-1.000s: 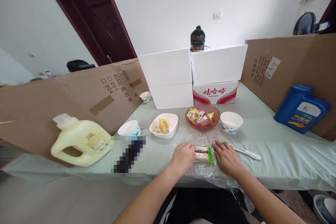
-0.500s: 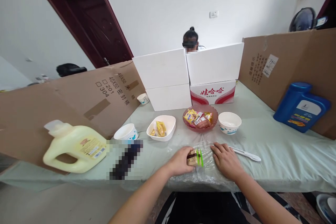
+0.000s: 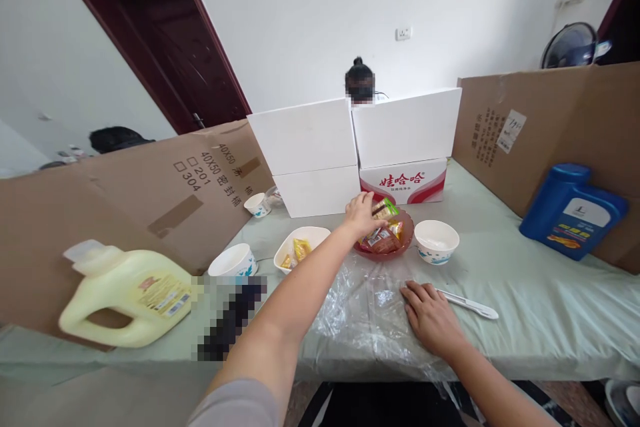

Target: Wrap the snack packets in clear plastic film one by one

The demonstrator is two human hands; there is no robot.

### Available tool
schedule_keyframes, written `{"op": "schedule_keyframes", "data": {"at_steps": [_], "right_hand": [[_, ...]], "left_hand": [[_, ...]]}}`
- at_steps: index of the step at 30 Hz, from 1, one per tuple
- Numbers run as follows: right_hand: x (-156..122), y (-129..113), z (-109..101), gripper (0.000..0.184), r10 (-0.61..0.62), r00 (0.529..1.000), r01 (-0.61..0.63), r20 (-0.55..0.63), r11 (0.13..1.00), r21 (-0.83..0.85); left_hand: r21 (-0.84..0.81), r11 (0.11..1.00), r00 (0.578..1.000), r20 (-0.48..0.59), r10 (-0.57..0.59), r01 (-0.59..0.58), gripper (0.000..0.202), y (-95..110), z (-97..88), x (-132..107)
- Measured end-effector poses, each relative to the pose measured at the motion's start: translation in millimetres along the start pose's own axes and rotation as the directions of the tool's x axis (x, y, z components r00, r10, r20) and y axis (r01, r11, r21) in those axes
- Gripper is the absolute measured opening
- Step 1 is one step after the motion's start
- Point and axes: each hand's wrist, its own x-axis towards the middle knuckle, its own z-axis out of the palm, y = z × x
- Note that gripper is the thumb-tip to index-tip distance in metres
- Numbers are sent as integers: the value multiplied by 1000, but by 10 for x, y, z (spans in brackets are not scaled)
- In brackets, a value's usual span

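Note:
My left hand [image 3: 361, 216] is closed on a small snack packet [image 3: 386, 207] with a green edge, held over the pink glass bowl [image 3: 386, 256]. Several wrapped snacks [image 3: 383, 239] fill that bowl. Flat on a sheet of clear plastic [image 3: 367, 303] rests my right hand [image 3: 429, 317], its fingers stretched out. Just beyond its fingers lies a white knife-like utensil [image 3: 473, 305]. To the left, partly covered by my forearm, a white square bowl [image 3: 285, 247] has yellow packets [image 3: 301, 250] in it.
White paper bowls stand right of the glass bowl [image 3: 437, 240], at the left [image 3: 233, 261] and farther back [image 3: 258, 205]. A yellow jug [image 3: 135, 297] and a blue jug [image 3: 573, 213] flank the table. White boxes [image 3: 310, 147] and cardboard [image 3: 545, 147] form barriers; a person [image 3: 360, 82] is behind.
My left hand has carried the snack packet forward from the plastic sheet to above the glass bowl. My right hand has stayed on the plastic. The view has shifted slightly.

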Motion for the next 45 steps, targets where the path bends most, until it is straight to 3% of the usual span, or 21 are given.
{"op": "schedule_keyframes", "data": {"at_steps": [3, 4, 6, 7, 8, 9, 10, 11, 12, 14, 17, 19, 22, 25, 27, 31, 34, 37, 39, 43, 45], "right_hand": [[-5, -5, 0, 35, -4, 1000, 4, -12, 1000, -12], [-7, -7, 0, 35, -5, 1000, 4, -15, 1000, -16], [-10, -9, 0, 33, -8, 1000, 7, -18, 1000, -21], [-11, -7, 1, 33, -9, 1000, 8, -19, 1000, -22], [-11, -5, 2, 34, -8, 1000, 8, -19, 1000, -24], [-10, -3, 5, 35, -7, 1000, 7, -15, 1000, -26], [-8, -1, 7, 35, -6, 1000, 6, -9, 1000, -28], [-6, 0, 8, 36, -5, 1000, 5, 1, 1000, -29], [-5, 0, 8, 37, -1, 1000, 2, 9, 1000, -29], [-4, -3, -1, 37, 5, 1000, -5, 21, 1000, -19], [2, 7, -33, 38, 23, 999, -23, 30, 999, 31], [20, 35, -60, 38, 29, 998, -35, 52, 993, 113], [78, 117, -107, 37, 38, 994, -67, 107, 954, 291], [144, 243, -180, 36, 69, 985, -127, 159, 914, 385], [151, 344, -260, 39, 107, 976, -178, 191, 894, 411], [-18, 486, -480, 50, 167, 968, -239, 186, 837, 493], [-261, 430, -588, 55, 15, 982, -133, 189, 768, 627], [-483, 252, -567, 47, -111, 974, -33, 198, 794, 608], [-591, 136, -506, 31, -69, 982, -47, 174, 809, 586], [-730, 38, -405, 28, 100, 980, -190, 172, 727, 660], [-772, 39, -389, 28, 153, 971, -236, 181, 700, 674]], "left_hand": [[-19, 968, 968, -22, 251, -251, 25, 174, 187, -359], [-53, 926, 926, 36, 376, -374, 15, 200, 265, -560], [-126, 804, 766, 247, 593, -582, 15, 159, 426, -976], [-135, 782, 719, 324, 615, -609, 15, 86, 499, -1158], [-118, 793, 712, 375, 593, -598, 16, -23, 560, -1306], [-75, 839, 757, 394, 521, -539, 22, -161, 604, -1419], [-10, 903, 834, 381, 400, -429, 27, -317, 627, -1497], [55, 960, 910, 338, 241, -275, 29, -480, 630, -1548], [97, 987, 956, 279, 94, -125, 31, -635, 611, -1583], [131, 991, 978, 204, -37, 10, 32, -874, 522, -1642], [100, 995, 986, 167, -23, 6, 28, -997, 316, -1807], [-17, 999, 986, 163, 43, -41, 22, -976, 169, -1973], [-237, 969, 956, 264, 129, -65, 23, -943, -21, -2230], [-269, 963, 907, 397, 144, -35, 38, -973, -131, -2436], [-243, 970, 905, 408, 120, -19, 43, -1008, -148, -2544], [-224, 975, 920, 383, 80, 8, 31, -1051, -97, -2695], [-237, 971, 926, 368, 79, 11, 22, -1059, -54, -2748], [-268, 963, 931, 359, 70, 31, 19, -1058, -47, -2763], [-308, 950, 937, 344, 58, 54, 18, -1058, -65, -2769], [-437, 887, 961, 277, -24, 148, 12, -1083, -127, -2808], [-463, 855, 953, 285, -105, 233, 9, -1105, -157, -2838]]}}
